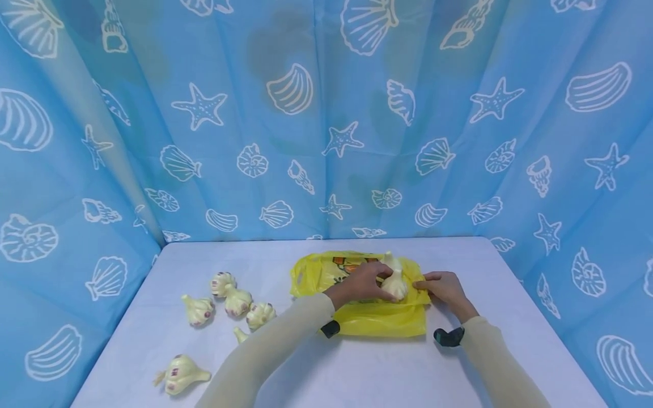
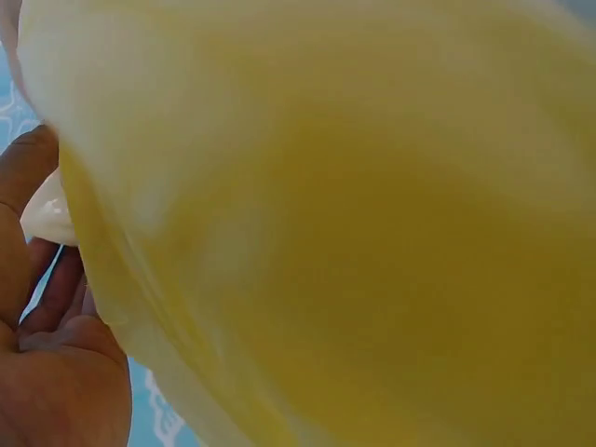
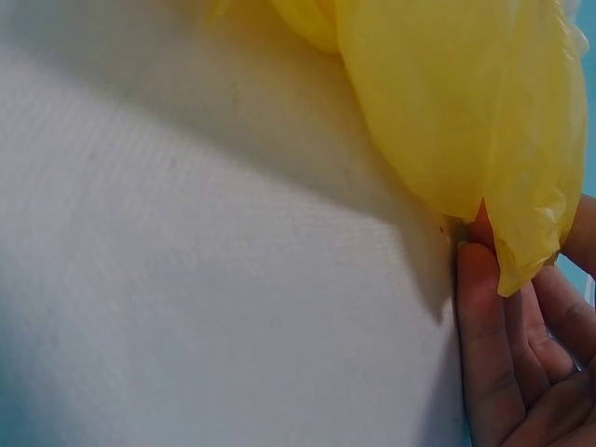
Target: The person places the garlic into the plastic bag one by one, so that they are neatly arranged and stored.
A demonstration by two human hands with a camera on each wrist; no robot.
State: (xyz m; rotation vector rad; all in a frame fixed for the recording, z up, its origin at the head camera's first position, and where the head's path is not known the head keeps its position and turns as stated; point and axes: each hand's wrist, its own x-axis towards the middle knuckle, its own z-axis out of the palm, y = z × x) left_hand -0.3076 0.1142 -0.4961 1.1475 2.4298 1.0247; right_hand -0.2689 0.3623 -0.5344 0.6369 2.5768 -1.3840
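A yellow plastic bag (image 1: 377, 323) with printed pictures lies on the table in the head view. Over its right part my left hand (image 1: 361, 281) holds a garlic bulb (image 1: 395, 286), thumb and fingers on either side of it, its stem pointing up. At the bag's right edge my right hand (image 1: 445, 288) pinches the plastic between thumb and fingers. The right wrist view shows the bag's gathered corner (image 3: 531, 247) in those fingers. In the left wrist view yellow plastic (image 2: 326, 233) covers most of the frame, with a sliver of the garlic bulb (image 2: 51, 209) beside the thumb.
Several garlic bulbs lie on the left of the white table (image 1: 388, 374), among them a group (image 1: 237, 302) near the left sleeve and a single bulb (image 1: 182, 374) close to the front. A blue shell-patterned curtain (image 1: 316, 141) surrounds the back and sides.
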